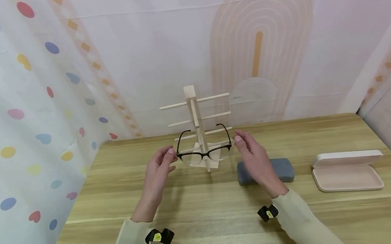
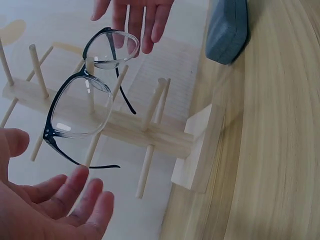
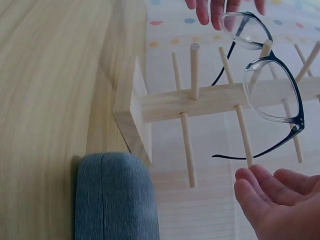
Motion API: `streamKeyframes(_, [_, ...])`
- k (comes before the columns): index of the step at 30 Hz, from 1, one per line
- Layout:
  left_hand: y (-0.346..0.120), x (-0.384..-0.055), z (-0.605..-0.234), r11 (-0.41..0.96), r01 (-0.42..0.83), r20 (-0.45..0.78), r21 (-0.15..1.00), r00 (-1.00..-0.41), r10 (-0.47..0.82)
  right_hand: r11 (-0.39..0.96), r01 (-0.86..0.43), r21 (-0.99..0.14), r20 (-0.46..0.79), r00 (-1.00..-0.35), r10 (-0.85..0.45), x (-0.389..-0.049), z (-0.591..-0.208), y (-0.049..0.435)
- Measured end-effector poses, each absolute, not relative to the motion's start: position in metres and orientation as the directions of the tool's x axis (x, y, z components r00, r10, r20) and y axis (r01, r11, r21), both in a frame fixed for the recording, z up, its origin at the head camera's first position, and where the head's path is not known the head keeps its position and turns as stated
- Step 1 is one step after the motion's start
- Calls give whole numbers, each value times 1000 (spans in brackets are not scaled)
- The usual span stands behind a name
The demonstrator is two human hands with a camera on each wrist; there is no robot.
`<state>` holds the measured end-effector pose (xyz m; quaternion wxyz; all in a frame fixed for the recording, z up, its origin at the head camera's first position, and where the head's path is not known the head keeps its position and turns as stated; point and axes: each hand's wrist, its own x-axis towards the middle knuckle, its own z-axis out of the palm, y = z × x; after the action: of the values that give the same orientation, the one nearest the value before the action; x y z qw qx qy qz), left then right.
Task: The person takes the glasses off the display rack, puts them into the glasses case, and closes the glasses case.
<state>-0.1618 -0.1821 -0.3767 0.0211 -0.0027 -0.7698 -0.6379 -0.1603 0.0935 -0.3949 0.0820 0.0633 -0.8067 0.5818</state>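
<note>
A pair of eyeglasses [image 1: 205, 154] with a black browline and clear lower rims sits on a wooden display stand [image 1: 189, 93], its bridge at a front peg and its temples reaching back over the side dowels. My left hand [image 1: 157, 169] is beside the left hinge, thumb and fingers spread apart. On the other side, my right hand [image 1: 255, 158] is by the right hinge with nothing in its grasp. Both wrist views show gaps between fingers and frame: the near hinge [image 2: 50, 135] is clear of the left thumb, and the right fingertips [image 3: 245, 175] lie below the temple.
A closed blue-grey glasses case [image 1: 282, 169] lies partly behind my right hand. Farther right, an open pale pink case [image 1: 347, 178] rests on the wooden table [image 1: 209, 227]. Patterned curtains [image 1: 142, 54] hang behind the table and along its left side.
</note>
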Motion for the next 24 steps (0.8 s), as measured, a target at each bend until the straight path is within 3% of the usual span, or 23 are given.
streamKeyframes(15, [-178, -166, -374, 77, -34, -27, 996, -995, -94, 50, -143, -988, 147, -986, 74, -169, -391, 83])
streamKeyframes(24, [-176, -168, -373, 36, -66, -63, 997, -995, -83, 15, -149, -989, 150, -984, 99, -171, -389, 80])
